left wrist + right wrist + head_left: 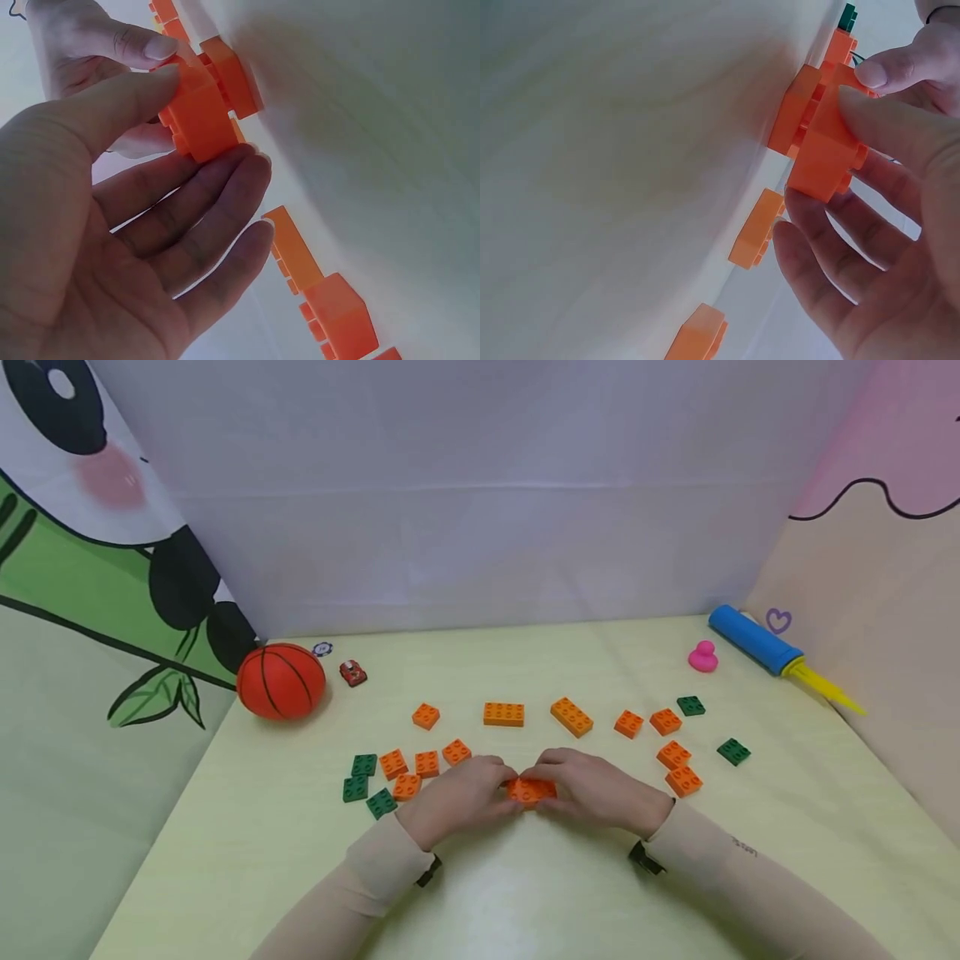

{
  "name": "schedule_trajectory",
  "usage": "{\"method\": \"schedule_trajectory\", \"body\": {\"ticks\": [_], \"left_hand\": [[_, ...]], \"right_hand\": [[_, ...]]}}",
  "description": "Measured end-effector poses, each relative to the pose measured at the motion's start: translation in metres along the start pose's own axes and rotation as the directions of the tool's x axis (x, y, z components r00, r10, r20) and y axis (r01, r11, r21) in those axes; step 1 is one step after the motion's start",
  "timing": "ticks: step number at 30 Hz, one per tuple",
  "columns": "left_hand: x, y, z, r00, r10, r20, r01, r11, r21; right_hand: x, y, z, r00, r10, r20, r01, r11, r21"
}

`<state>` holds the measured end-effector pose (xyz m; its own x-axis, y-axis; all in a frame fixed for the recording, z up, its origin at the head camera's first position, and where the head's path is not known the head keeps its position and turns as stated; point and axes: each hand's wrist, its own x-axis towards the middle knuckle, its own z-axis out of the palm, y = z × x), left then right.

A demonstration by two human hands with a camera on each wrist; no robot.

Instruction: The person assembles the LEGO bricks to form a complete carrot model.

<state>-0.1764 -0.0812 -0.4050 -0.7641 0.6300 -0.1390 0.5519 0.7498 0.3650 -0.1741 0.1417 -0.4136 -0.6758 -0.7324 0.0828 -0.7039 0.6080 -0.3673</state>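
Both hands meet at the middle of the pale yellow table (525,893), near its front. Between them is an orange brick (531,790). In the left wrist view my left hand (206,124) pinches the upper orange brick (196,116) between thumb and fingers, and that brick sits on a lower orange brick (238,79) lying on the table. In the right wrist view my right hand (821,161) pinches the same upper brick (819,154) from the other side, above the lower brick (793,112). In the head view the left hand (491,785) and right hand (570,781) almost touch fingertips.
Loose orange bricks (503,714) and green bricks (363,766) lie scattered beyond and beside the hands. An orange ball (281,681), a small red toy car (352,672) and a chip (322,649) sit back left. A pink duck (702,657) and a blue-yellow pump (772,647) sit back right.
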Motion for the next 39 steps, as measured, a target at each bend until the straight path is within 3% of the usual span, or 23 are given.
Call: {"method": "schedule_trajectory", "body": {"ticks": [11,16,24,28,34,39], "left_hand": [[0.004,-0.002,-0.004,1.0,0.015,-0.007,-0.015,0.999,-0.043],[0.009,-0.005,0.001,0.999,0.046,-0.025,-0.047,0.998,-0.035],[0.016,-0.005,0.008,0.999,0.028,-0.04,-0.032,0.995,-0.097],[0.018,-0.001,0.008,0.999,0.016,-0.033,-0.019,0.997,-0.078],[0.02,0.004,0.003,1.0,-0.029,-0.01,0.029,0.999,-0.038],[0.021,0.006,0.003,1.0,0.002,0.005,-0.001,1.0,-0.03]], "right_hand": [[0.005,-0.001,-0.005,0.998,0.05,0.026,-0.05,0.999,-0.004],[0.006,0.002,-0.004,0.996,0.084,0.033,-0.084,0.996,0.01],[0.004,0.013,-0.006,0.992,0.106,0.075,-0.11,0.992,0.056],[0.005,0.027,-0.014,0.977,0.201,0.073,-0.209,0.97,0.125],[0.024,0.049,-0.032,0.924,0.362,-0.125,-0.368,0.929,-0.027],[0.041,0.06,-0.03,0.895,0.441,-0.072,-0.446,0.89,-0.098]]}}
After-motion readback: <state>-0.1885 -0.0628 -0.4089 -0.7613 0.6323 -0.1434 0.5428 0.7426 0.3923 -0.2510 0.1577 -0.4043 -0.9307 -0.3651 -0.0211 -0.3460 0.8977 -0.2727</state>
